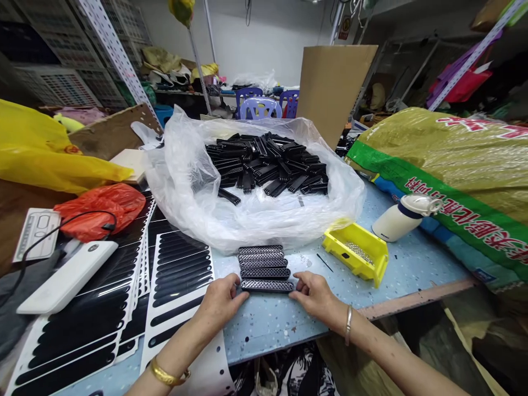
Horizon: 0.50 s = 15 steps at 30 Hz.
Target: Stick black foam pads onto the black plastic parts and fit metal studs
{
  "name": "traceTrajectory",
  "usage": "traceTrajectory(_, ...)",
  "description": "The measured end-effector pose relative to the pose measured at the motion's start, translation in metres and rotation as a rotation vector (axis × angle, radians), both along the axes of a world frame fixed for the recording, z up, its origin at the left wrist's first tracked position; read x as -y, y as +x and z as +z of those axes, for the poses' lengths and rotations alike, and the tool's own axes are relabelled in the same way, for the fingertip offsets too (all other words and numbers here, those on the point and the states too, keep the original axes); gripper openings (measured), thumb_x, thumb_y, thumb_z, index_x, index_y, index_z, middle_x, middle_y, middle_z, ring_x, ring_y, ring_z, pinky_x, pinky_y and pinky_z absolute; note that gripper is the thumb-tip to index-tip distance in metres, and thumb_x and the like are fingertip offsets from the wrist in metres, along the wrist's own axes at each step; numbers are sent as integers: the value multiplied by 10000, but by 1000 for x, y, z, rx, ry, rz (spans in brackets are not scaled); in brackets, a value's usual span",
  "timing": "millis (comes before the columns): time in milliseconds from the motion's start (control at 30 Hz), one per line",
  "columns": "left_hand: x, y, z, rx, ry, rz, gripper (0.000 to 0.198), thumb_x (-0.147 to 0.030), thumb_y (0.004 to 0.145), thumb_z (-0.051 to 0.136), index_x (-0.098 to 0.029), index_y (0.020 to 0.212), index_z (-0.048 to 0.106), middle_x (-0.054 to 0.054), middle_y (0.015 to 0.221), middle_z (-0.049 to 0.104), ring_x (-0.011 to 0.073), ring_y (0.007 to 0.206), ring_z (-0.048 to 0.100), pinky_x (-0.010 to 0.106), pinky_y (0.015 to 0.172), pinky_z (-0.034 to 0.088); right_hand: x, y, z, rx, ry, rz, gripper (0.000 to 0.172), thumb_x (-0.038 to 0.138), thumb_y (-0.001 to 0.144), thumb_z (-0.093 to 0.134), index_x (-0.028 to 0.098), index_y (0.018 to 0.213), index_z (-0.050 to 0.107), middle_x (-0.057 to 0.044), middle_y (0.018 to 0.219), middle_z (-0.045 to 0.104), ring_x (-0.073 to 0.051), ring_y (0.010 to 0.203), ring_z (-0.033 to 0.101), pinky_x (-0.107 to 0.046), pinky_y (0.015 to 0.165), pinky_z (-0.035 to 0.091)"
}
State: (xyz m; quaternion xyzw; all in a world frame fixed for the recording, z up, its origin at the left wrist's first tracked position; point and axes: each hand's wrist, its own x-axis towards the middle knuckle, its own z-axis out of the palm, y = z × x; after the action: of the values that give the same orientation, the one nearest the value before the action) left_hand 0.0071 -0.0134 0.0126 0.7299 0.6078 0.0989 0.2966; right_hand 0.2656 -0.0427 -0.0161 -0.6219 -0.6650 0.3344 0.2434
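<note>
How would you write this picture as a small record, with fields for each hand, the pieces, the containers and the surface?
Left hand: at the left end of the nearest black piece
Right hand: at its right end
Row: black patterned pieces, side by side
Plastic bag: open, beyond the row, with a heap of black pieces
Yellow bin: right of the row, with small shiny bits
White bottle: right of the bin
Table: light blue, speckled

We reach forward with 2 bare arms, the left forearm [185, 339] and right forearm [388, 350] slanting inward. Our left hand [223, 295] and right hand [317, 295] face each other, apart, each thumb parted from its bent forefinger.
</note>
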Motion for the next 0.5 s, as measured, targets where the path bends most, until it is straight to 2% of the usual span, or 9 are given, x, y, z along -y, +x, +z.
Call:
traceTrajectory(200, -3, 2, -1, 45, 20, 43, 97, -296, 729, 567, -199, 722, 571, -19, 577, 596, 166, 572, 561, 267, 568, 377, -15, -10, 1, -104, 26, 54, 253, 83, 695, 615, 151, 925, 693, 3, 660, 624, -133, 587, 560, -229, 561, 440)
traceTrajectory(333, -1, -8, -1, 160, 36, 152, 299, -432, 686, 652, -193, 864, 632, -12, 609, 639, 190, 587, 609, 291, 580, 449, -15, -1, 5, -195, -26, -48, 368, 162, 676, 648, 128, 1041, 670, -15, 691, 662, -148, 570, 589, -245, 541, 469)
traceTrajectory(400, -6, -13, -4, 280, 104, 259, 399, -510, 720, 624, -182, 946, 645, 33, 727, 701, 218, 699, 665, 310, 653, 499, -20, 3, 7, -236, 13, -122, 317, 223, 735, 596, 119, 1024, 677, -37, 692, 680, -166, 573, 616, -266, 549, 487)
traceTrajectory(500, -19, -15, -11, 491, 198, 376, 448, -525, 814, 521, -166, 1043, 660, 95, 996, 736, 250, 953, 677, 342, 840, 514, -34, 2, 8, -244, 123, -199, 285, 264, 825, 468, 128, 913, 702, -65, 681, 695, -192, 582, 647, -288, 551, 492)
